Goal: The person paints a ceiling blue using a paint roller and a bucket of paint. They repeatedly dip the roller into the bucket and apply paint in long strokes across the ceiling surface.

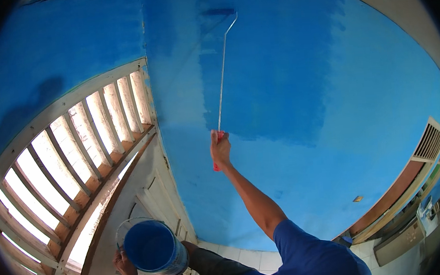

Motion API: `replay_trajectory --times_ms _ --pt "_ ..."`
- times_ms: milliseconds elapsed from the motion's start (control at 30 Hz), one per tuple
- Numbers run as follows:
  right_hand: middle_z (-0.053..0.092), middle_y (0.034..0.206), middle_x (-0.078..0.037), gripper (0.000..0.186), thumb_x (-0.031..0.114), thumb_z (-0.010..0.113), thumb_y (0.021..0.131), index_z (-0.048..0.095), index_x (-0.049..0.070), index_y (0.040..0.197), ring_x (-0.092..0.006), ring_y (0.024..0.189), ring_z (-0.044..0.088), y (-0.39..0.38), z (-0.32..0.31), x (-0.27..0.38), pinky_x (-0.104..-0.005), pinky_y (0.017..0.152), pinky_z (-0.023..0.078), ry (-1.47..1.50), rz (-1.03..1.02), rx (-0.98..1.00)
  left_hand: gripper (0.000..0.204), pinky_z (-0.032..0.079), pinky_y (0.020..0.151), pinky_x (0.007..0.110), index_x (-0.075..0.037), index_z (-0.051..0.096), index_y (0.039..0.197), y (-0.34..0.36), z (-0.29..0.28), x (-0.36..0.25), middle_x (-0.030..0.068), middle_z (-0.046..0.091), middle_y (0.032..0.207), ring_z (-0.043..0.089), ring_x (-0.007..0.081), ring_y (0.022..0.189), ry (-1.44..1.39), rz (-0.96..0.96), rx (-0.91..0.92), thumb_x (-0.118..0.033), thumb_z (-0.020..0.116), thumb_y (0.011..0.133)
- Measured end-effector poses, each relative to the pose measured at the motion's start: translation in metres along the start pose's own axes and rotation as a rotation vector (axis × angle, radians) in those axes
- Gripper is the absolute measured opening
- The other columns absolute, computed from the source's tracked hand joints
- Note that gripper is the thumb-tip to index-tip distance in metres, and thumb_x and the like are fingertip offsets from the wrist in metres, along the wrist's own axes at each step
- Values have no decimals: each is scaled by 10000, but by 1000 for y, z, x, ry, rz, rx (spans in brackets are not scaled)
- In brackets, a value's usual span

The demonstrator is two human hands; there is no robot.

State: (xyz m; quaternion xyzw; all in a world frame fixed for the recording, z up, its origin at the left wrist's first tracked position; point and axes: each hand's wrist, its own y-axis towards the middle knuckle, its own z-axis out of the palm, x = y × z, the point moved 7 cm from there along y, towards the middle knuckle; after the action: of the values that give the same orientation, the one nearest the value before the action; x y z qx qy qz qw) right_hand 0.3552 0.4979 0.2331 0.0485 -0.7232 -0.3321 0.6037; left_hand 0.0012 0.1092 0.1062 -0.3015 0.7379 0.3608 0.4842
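My right hand (221, 149) is closed around the red handle (217, 166) of a paint roller, whose long metal frame (223, 65) reaches up the blue wall (382, 99). The blue roller head (218, 12) is against the wall's upper part, where a darker blue patch (272, 81) has ragged edges. At lower left my left hand (124, 265) is closed on the wire handle of a bucket (153, 246) of blue paint, held beside my legs.
A white slatted opening (63, 116) runs along the left wall above a white door (146, 179). A small vent (427, 141) and a cluttered ledge (399, 247) stand at the right. White tiled floor (266, 261) shows below.
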Motion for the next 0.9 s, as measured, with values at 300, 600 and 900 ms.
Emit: replay_trajectory --times_ms 300,600,900 --pt "587 747 -227 483 426 481 877 422 -53 880 -413 695 587 82 22 82 -450 585 451 47 -97 -12 306 458 624 325 24 624 950 4 -4 11 128 641 787 587 190 684 -44 -19 19 -214 440 894" --pt "578 721 -206 463 405 492 878 420 -52 877 -392 703 587 32 29 35 -429 602 444 21 -117 -55 328 450 614 316 23 626 931 1 -3 7 116 635 759 577 168 681 -60 -13 -9 -249 445 907" --pt "576 733 -209 461 399 510 871 428 -54 865 -367 689 582 86 39 103 -414 595 445 25 -79 -22 341 438 600 332 4 632 943 1 -7 5 100 629 740 559 161 655 31 27 2 -278 444 903"
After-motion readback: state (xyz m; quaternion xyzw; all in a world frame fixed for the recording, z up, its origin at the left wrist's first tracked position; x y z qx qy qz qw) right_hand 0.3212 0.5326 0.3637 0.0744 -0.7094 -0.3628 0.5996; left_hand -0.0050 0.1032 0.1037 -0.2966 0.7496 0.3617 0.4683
